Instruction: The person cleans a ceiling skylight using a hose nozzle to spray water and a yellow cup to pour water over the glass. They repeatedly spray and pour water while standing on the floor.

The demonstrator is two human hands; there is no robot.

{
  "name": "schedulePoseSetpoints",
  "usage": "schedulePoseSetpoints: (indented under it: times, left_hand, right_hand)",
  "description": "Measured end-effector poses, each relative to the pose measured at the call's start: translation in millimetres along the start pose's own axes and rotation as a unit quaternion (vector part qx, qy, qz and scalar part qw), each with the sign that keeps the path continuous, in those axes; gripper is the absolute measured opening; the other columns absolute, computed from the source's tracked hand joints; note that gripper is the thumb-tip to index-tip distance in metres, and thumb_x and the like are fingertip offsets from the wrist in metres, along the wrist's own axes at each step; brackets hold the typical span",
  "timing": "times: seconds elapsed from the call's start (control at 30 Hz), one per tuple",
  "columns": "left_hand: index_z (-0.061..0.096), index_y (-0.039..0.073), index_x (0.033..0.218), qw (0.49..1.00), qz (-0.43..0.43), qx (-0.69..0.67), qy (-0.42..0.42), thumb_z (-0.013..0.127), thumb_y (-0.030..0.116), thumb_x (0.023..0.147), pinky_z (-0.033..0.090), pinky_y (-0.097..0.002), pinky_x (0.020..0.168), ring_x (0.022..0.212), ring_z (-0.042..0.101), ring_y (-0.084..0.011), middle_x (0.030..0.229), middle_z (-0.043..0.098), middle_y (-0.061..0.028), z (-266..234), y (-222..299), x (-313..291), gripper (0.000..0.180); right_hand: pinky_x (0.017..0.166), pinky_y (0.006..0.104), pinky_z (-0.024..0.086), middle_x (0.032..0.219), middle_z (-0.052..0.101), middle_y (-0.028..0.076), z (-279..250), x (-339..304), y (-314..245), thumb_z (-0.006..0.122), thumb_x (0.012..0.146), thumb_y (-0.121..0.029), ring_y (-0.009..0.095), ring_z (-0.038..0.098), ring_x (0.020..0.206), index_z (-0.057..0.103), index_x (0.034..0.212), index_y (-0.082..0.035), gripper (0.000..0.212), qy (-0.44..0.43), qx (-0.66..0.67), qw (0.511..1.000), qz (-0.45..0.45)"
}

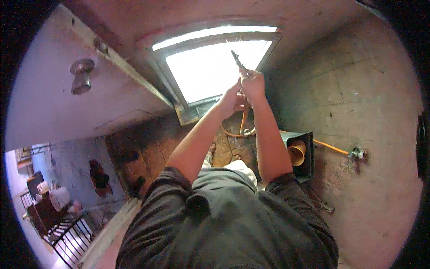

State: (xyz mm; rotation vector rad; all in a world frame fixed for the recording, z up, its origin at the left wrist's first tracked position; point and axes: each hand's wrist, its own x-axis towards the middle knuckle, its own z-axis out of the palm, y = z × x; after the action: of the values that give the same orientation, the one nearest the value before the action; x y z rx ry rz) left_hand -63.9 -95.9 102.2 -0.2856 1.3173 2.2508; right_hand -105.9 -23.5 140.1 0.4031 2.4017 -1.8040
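Both my arms reach up toward the bright window. My right hand [252, 85] is closed around a slim dark nozzle [237, 59], whose tip points up and a little left against the glass. Fine pale streaks show above that tip, perhaps spray. Just below and to the left, my left hand [230, 101] is closed near the upper end of an orange hose [244, 120]; its fingers are partly hidden. From my hands the hose drops down and loops above the floor.
The framed window [197, 71] is ahead. On the right, a dark square bin [307, 140] holds an orange pail [296, 152]. Orange hose runs to a wall tap [357, 154]. A metal fixture [82, 76] juts from the left wall. A black rack [71, 237] stands at lower left.
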Motion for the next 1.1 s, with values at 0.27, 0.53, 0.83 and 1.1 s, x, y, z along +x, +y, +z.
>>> schedulePoseSetpoints:
  times: [0.27,0.53,0.83,1.1]
  left_hand:
    - [0.048,0.008,0.093,1.000,-0.010,-0.017,-0.003,0.027,0.057,0.080,0.042,-0.0332,0.068,0.070,0.055,-0.0191,0.074,0.056,-0.0096,-11.0,14.0,-13.0,0.055]
    - [0.044,0.008,0.093,0.997,-0.008,-0.075,-0.006,0.028,0.056,0.080,0.043,-0.0330,0.066,0.067,0.055,-0.0179,0.073,0.055,-0.0078,-22.7,12.7,-11.2,0.053]
    - [0.044,0.008,0.097,0.998,0.016,-0.067,0.009,0.028,0.055,0.081,0.044,-0.0335,0.065,0.069,0.056,-0.0197,0.074,0.056,-0.0088,-24.6,18.2,-18.0,0.052]
    - [0.044,0.010,0.101,0.998,0.055,0.031,0.028,0.028,0.057,0.081,0.042,-0.0368,0.071,0.073,0.056,-0.0202,0.074,0.056,-0.0099,-23.5,17.3,-13.8,0.053]
  right_hand:
    - [0.034,0.0220,0.034,0.052,0.045,0.000,15.9,8.7,8.3,0.054,0.079,-0.014,0.007,0.041,0.039,0.056,0.096,0.000,0.023,-0.043,0.033,0.998,0.013]
    - [0.034,0.0212,0.034,0.052,0.045,0.000,24.8,23.4,31.3,0.053,0.080,-0.015,0.007,0.041,0.039,0.056,0.098,0.000,0.024,-0.062,-0.058,0.993,-0.084]
    - [0.033,0.0214,0.032,0.052,0.046,0.001,35.0,27.6,34.0,0.051,0.080,-0.012,0.007,0.040,0.039,0.056,0.099,0.001,0.023,-0.077,-0.092,0.981,-0.154]
    - [0.033,0.0218,0.030,0.051,0.044,0.001,35.0,61.9,80.2,0.052,0.080,-0.011,0.007,0.039,0.038,0.056,0.099,0.001,0.023,-0.072,-0.156,0.957,-0.235]
